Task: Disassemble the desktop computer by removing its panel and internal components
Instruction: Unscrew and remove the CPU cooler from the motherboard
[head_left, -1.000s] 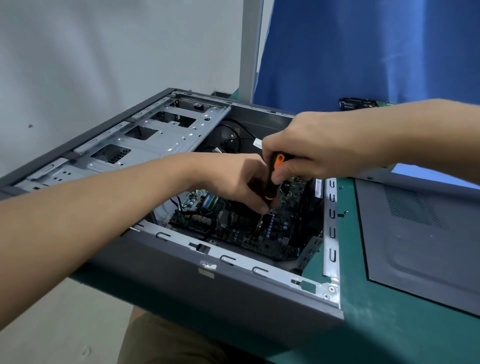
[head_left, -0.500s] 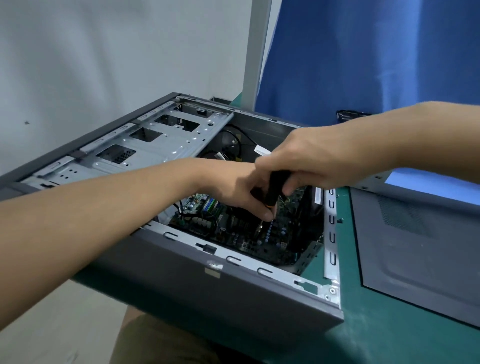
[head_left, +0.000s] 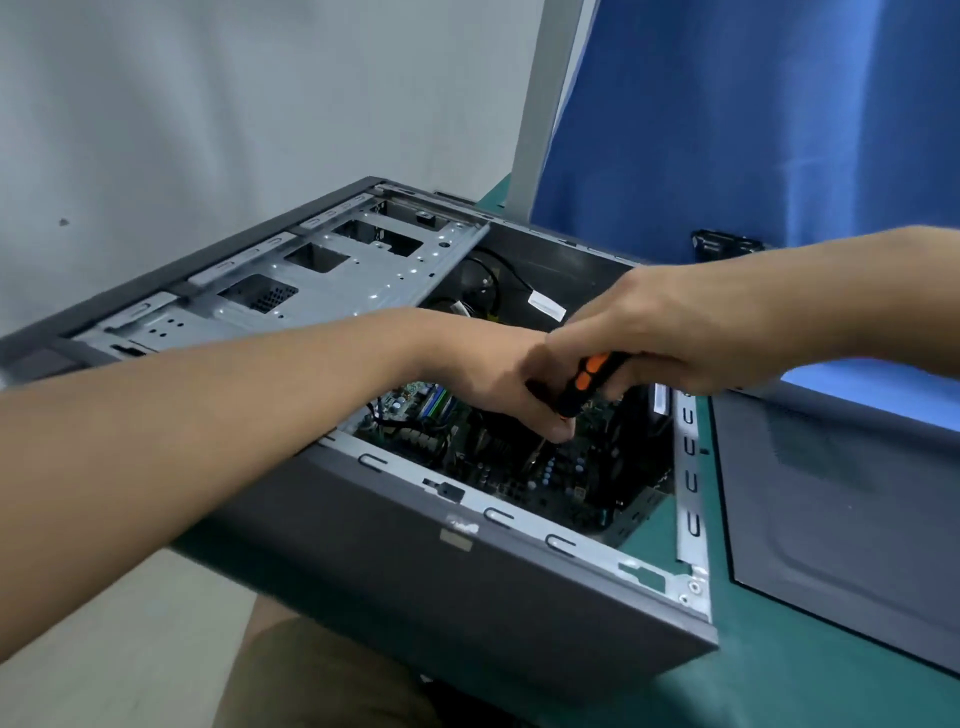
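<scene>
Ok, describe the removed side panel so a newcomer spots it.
Start at the open grey computer case on the green mat. Just right of it a flat dark grey side panel lies on the mat. Unlike the case, it is a single sheet with a vent grille.

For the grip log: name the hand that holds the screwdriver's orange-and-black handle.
The right hand grips the screwdriver by its handle; the left hand only pinches it lower down, near the shaft.

Green table (head_left: 753, 691) carries the open computer case (head_left: 415, 582) beside its panel (head_left: 841, 519).
</scene>
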